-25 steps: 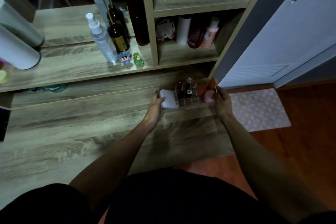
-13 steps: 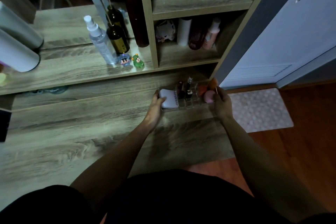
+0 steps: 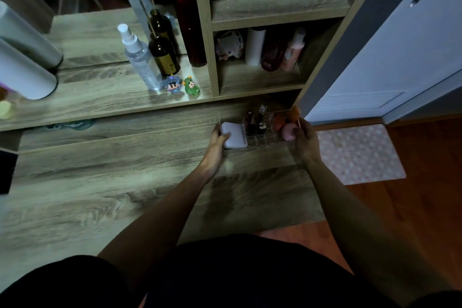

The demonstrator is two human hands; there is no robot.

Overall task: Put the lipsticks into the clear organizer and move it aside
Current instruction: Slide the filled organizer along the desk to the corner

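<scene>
The clear organizer (image 3: 265, 142) sits at the far right of the wooden desk, close under the shelf unit. Dark lipsticks (image 3: 251, 124) stand upright in its middle slots, a white compact (image 3: 235, 136) lies in its left end, and pink and orange sponges (image 3: 287, 131) fill its right end. My left hand (image 3: 216, 144) grips the organizer's left end, thumb on the compact. My right hand (image 3: 306, 139) grips its right end.
A shelf unit (image 3: 260, 77) with bottles rises just behind the organizer. A spray bottle (image 3: 140, 57), a dark diffuser bottle (image 3: 163, 55) and two small figurines (image 3: 182, 85) stand on the raised ledge. Beyond the desk's right edge lies a pink mat (image 3: 357, 152).
Both hands have pushed the organizer slightly farther back toward the shelf unit; the grip on both ends is the same.
</scene>
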